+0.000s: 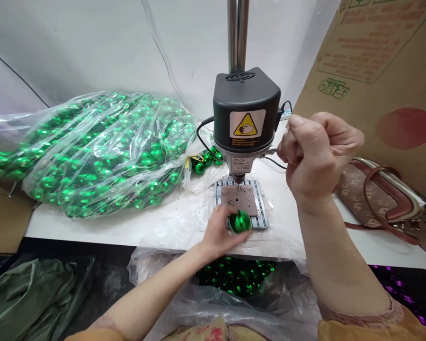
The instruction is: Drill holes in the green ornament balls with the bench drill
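Note:
A shiny green ball (241, 221) rests between the thumb and fingers of my left hand (221, 230), just in front of the drill press base (263, 219). My right hand (314, 154) is closed in a fist at the right side of the drill press (246, 111), wrapped round the end of its feed lever (270, 151); most of the lever is hidden by the fingers. Below the black motor housing, a thin bit points down at a brown board (246, 196) with a dark hole in it. Dark shavings are scattered over the board and base.
At left lies a tied clear plastic bag (110, 156) full of green balls. Another plastic bag (156, 255) with green balls hangs open below the table edge. A handbag (379, 196) and a large cardboard box (369, 90) stand at right. Cables run behind the press.

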The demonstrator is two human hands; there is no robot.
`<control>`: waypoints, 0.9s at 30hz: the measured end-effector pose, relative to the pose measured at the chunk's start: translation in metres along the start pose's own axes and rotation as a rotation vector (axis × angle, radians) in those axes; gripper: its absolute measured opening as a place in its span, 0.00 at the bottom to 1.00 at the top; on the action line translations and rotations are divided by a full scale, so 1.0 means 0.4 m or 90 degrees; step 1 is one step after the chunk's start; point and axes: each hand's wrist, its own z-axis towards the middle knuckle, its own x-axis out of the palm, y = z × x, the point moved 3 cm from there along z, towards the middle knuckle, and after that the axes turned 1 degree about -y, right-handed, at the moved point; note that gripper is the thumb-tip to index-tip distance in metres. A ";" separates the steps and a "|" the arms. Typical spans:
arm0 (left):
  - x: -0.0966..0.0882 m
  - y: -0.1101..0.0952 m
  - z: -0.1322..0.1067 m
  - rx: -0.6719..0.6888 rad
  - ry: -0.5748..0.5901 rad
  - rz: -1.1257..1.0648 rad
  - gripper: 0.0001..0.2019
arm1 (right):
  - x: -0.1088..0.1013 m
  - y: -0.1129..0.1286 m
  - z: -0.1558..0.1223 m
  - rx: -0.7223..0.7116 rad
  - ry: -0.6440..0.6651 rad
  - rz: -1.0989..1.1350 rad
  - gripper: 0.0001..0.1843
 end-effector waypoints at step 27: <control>-0.116 0.213 0.254 -0.161 0.049 -0.153 0.25 | -0.006 -0.001 -0.014 -0.005 -0.015 -0.001 0.26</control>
